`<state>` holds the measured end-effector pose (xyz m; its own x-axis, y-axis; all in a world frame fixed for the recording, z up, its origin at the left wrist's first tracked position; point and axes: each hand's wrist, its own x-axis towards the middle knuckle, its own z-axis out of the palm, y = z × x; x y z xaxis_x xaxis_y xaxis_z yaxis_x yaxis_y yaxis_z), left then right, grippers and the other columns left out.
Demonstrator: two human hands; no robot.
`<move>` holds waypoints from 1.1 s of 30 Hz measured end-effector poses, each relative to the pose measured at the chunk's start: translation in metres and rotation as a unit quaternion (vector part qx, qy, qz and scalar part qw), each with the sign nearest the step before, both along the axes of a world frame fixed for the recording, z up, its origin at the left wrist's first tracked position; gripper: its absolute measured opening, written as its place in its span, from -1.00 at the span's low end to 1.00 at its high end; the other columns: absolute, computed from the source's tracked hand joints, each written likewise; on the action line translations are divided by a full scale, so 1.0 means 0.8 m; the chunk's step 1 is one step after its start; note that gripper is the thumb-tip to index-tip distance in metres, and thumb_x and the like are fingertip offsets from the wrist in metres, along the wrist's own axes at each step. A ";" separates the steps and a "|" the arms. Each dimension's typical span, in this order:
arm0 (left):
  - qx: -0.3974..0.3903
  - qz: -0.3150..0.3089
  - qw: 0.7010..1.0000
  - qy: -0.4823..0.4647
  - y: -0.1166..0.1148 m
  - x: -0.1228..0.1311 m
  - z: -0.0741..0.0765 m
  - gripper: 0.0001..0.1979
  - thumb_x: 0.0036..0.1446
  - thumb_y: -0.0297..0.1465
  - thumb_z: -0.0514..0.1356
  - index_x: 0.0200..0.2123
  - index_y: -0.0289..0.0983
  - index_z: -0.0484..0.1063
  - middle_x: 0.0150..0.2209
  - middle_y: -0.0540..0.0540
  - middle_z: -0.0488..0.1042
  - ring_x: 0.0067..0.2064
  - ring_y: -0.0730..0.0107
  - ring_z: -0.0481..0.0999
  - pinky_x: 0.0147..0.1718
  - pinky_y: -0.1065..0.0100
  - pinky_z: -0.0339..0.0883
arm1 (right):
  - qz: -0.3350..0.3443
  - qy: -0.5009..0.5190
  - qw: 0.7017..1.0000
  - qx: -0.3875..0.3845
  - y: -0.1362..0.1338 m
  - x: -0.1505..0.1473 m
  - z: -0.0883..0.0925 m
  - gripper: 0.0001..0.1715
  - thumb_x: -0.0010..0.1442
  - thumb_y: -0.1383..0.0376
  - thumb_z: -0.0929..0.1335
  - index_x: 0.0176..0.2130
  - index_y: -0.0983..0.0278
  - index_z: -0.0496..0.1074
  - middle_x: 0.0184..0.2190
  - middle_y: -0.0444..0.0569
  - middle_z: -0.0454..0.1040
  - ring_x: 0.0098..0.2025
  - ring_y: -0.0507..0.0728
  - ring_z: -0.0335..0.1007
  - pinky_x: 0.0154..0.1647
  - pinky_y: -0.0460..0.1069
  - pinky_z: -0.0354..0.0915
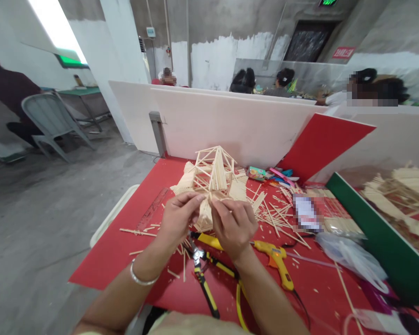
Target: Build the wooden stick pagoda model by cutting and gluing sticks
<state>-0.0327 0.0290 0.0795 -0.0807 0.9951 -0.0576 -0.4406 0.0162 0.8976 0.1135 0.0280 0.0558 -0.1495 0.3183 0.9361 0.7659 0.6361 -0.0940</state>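
Observation:
Over the middle of the red table my left hand (181, 215) and my right hand (233, 224) meet with fingertips nearly together. Each pinches thumb against fingers; whatever small piece lies between them is too small to make out. Just beyond the fingertips stands a small house-like model (217, 170) of thin wooden sticks, with an open frame and a partly slatted roof. Below the hands lie pliers (203, 274) with black and yellow handles and a yellow-handled tool (209, 240), partly covered by my right hand. A yellow glue gun (275, 260) rests right of my right wrist.
Loose wooden sticks (274, 211) are scattered to the right, near a clear plastic bag (352, 256). A green panel (380, 251) borders the right side and a white partition (223, 125) the back. A ruler (153, 209) lies at left. Other people sit beyond the partition.

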 end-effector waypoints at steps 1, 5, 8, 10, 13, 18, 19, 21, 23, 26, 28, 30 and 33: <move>-0.007 -0.026 1.000 -0.003 -0.009 0.000 -0.007 -0.74 -0.09 -0.28 0.43 -0.40 -0.35 0.53 -0.66 0.10 0.29 -0.67 0.66 0.20 -0.71 0.55 0.05 | 0.010 -0.006 1.000 -0.001 -0.008 0.001 -0.005 -0.54 0.11 0.38 0.47 0.02 0.17 0.45 -0.29 -0.06 0.53 -0.22 0.06 0.42 -0.13 -0.03 0.36; -0.048 -0.094 0.993 -0.060 -0.047 0.003 -0.043 -0.79 0.00 -0.31 0.40 -0.36 -0.33 0.54 -0.61 0.07 0.32 -0.64 0.68 0.21 -0.69 0.57 0.03 | 0.035 -0.023 0.998 -0.037 -0.045 0.009 -0.036 -0.47 0.11 0.39 0.47 0.07 0.16 0.43 -0.30 -0.06 0.54 -0.23 0.06 0.44 -0.13 -0.03 0.39; -0.109 -0.106 0.984 -0.098 -0.074 0.009 -0.067 -0.77 -0.01 -0.31 0.41 -0.32 -0.31 0.54 -0.64 0.08 0.31 -0.65 0.65 0.21 -0.70 0.58 0.04 | 0.037 -0.035 0.996 -0.078 -0.074 0.016 -0.060 -0.49 0.10 0.40 0.47 0.05 0.18 0.44 -0.32 -0.06 0.54 -0.25 0.06 0.43 -0.15 -0.03 0.40; -0.143 -0.113 0.978 -0.102 -0.090 0.014 -0.079 -0.76 -0.02 -0.30 0.41 -0.32 -0.32 0.53 -0.65 0.08 0.32 -0.66 0.65 0.20 -0.72 0.58 0.02 | 0.035 -0.039 0.994 -0.097 -0.091 0.020 -0.071 -0.53 0.08 0.42 0.47 0.00 0.19 0.46 -0.33 -0.06 0.53 -0.25 0.07 0.42 -0.16 -0.03 0.40; -0.164 -0.114 0.973 -0.111 -0.106 0.017 -0.097 -0.77 0.00 -0.31 0.41 -0.33 -0.32 0.51 -0.63 0.08 0.33 -0.67 0.68 0.20 -0.71 0.59 0.04 | 0.023 -0.050 0.991 -0.120 -0.111 0.023 -0.085 -0.55 0.04 0.45 0.49 -0.04 0.22 0.48 -0.34 -0.06 0.53 -0.27 0.06 0.39 -0.20 -0.05 0.37; -0.176 -0.111 0.970 -0.123 -0.114 0.012 -0.130 -0.76 0.04 -0.29 0.38 -0.32 -0.31 0.48 -0.55 0.03 0.43 -0.66 0.67 0.25 -0.72 0.60 0.09 | 0.044 -0.054 0.966 -0.250 -0.135 0.032 -0.122 -0.55 0.08 0.41 0.48 -0.01 0.18 0.48 -0.24 -0.06 0.55 -0.21 0.06 0.41 -0.12 -0.02 0.34; -0.180 -0.101 0.971 -0.119 -0.115 0.010 -0.136 -0.76 0.03 -0.29 0.39 -0.32 -0.32 0.48 -0.51 0.01 0.47 -0.65 0.67 0.28 -0.73 0.60 0.10 | 0.038 -0.050 0.958 -0.278 -0.139 0.035 -0.130 -0.59 0.11 0.40 0.47 -0.02 0.18 0.49 -0.22 -0.05 0.55 -0.20 0.07 0.42 -0.11 -0.01 0.34; -0.189 -0.078 0.973 -0.108 -0.118 0.004 -0.147 -0.75 -0.01 -0.30 0.41 -0.34 -0.34 0.49 -0.47 -0.02 0.51 -0.63 0.66 0.32 -0.73 0.60 0.14 | 0.012 -0.050 0.944 -0.325 -0.145 0.041 -0.143 -0.69 0.16 0.36 0.44 -0.06 0.21 0.51 -0.23 -0.04 0.56 -0.19 0.08 0.42 -0.09 0.00 0.32; -0.196 -0.056 0.974 -0.099 -0.120 -0.002 -0.154 -0.74 -0.05 -0.32 0.43 -0.33 -0.36 0.51 -0.49 -0.03 0.51 -0.62 0.64 0.36 -0.72 0.60 0.17 | -0.015 -0.067 0.933 -0.354 -0.147 0.044 -0.149 -0.75 0.20 0.32 0.41 -0.08 0.24 0.51 -0.24 -0.03 0.56 -0.20 0.09 0.41 -0.10 0.00 0.31; -0.207 -0.040 0.973 -0.087 -0.123 -0.012 -0.162 -0.71 -0.10 -0.35 0.45 -0.30 -0.37 0.54 -0.48 -0.06 0.54 -0.60 0.59 0.41 -0.71 0.59 0.20 | -0.037 -0.096 0.921 -0.375 -0.145 0.040 -0.149 -0.72 0.24 0.22 0.39 -0.05 0.24 0.51 -0.22 -0.01 0.55 -0.18 0.12 0.40 -0.10 0.00 0.28; -0.210 -0.038 0.974 -0.081 -0.124 -0.019 -0.165 -0.70 -0.10 -0.35 0.45 -0.30 -0.37 0.54 -0.46 -0.09 0.56 -0.58 0.58 0.43 -0.70 0.58 0.21 | -0.037 -0.109 0.917 -0.383 -0.142 0.034 -0.146 -0.68 0.25 0.17 0.37 -0.03 0.24 0.50 -0.20 0.01 0.54 -0.16 0.13 0.39 -0.09 0.00 0.27; -0.206 -0.035 0.975 -0.081 -0.125 -0.025 -0.169 -0.70 -0.08 -0.34 0.44 -0.29 -0.37 0.54 -0.44 -0.10 0.56 -0.57 0.58 0.44 -0.68 0.57 0.22 | -0.031 -0.120 0.911 -0.393 -0.139 0.028 -0.144 -0.62 0.25 0.11 0.36 -0.01 0.25 0.49 -0.18 0.03 0.53 -0.15 0.13 0.38 -0.09 0.01 0.27; -0.194 -0.045 0.976 -0.090 -0.127 -0.032 -0.177 -0.72 -0.02 -0.33 0.41 -0.26 -0.36 0.53 -0.44 -0.06 0.53 -0.57 0.62 0.40 -0.66 0.57 0.22 | -0.019 -0.137 0.901 -0.410 -0.137 0.023 -0.145 -0.53 0.23 0.04 0.36 0.03 0.25 0.47 -0.15 0.05 0.50 -0.12 0.16 0.36 -0.08 0.03 0.26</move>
<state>-0.0586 -0.0725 -0.0618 0.0518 0.8981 -0.4367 -0.5712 0.3853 0.7248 0.1316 -0.0815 -0.0605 -0.3147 0.8964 0.3122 0.8514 0.4120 -0.3246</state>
